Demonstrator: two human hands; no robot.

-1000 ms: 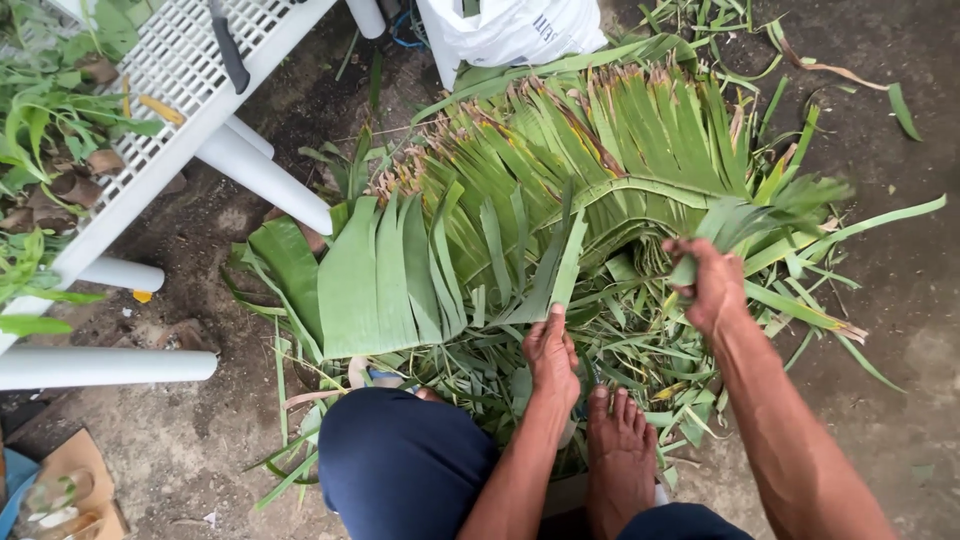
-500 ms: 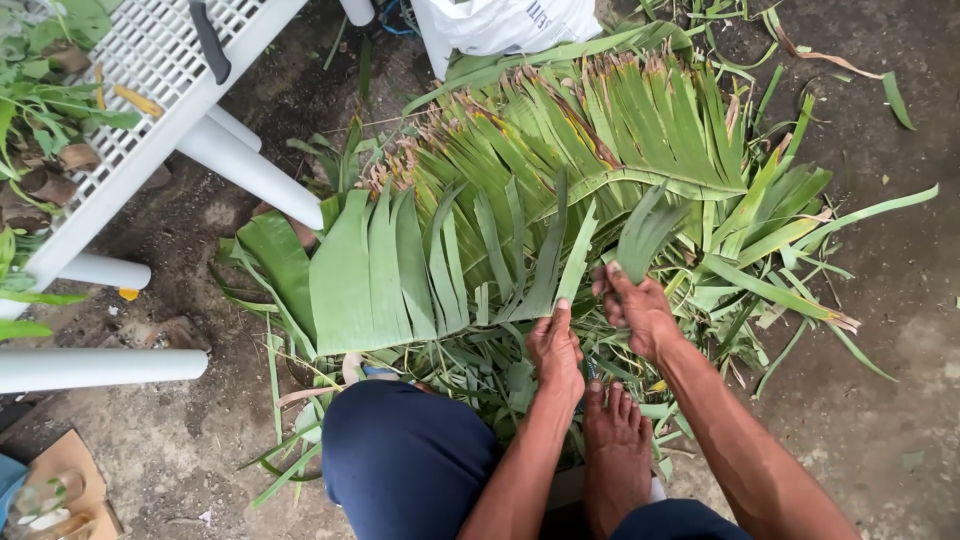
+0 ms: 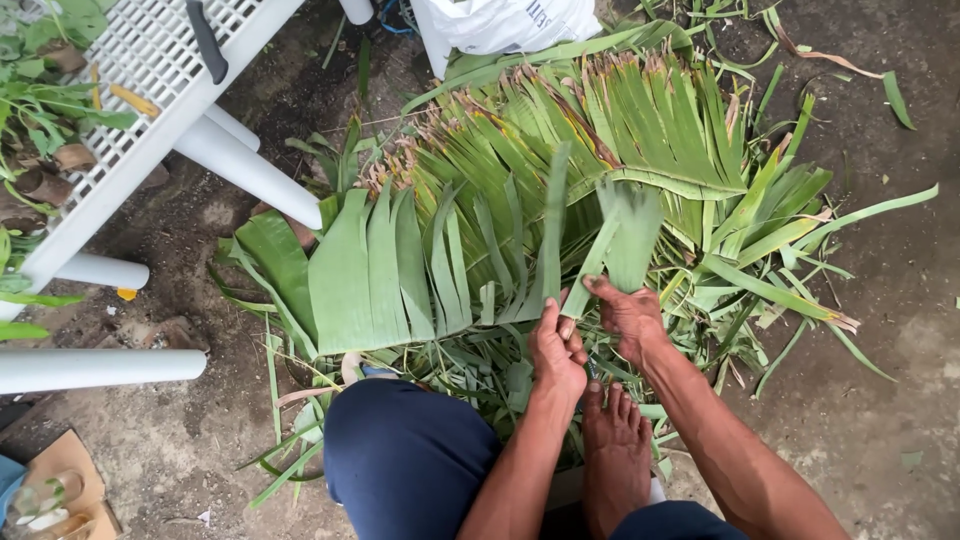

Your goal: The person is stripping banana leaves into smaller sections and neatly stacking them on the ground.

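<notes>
Both hands pinch leaf strips over the leaf pile (image 3: 560, 190) on the ground: left hand (image 3: 556, 350) on a narrow strip (image 3: 553, 230), right hand (image 3: 628, 318) on a wider one (image 3: 630, 235). I'd grip low and pull evenly.

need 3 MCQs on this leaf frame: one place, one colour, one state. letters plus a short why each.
1. Where does the white plastic table stand relative to the pile of leaf strips?
A. right of it
B. left of it
C. on top of it

2. What colour is the leaf strip held by the left hand?
A. green
B. red
C. white

3. What is the state of the right hand?
A. resting flat on the dirt
B. empty and raised
C. grip closed on leaf strips

B: the table fills the upper left, the pile sits centre.
A: the strip is green all along.
C: its fingers pinch the base of the leaf strips rising above it.
</notes>
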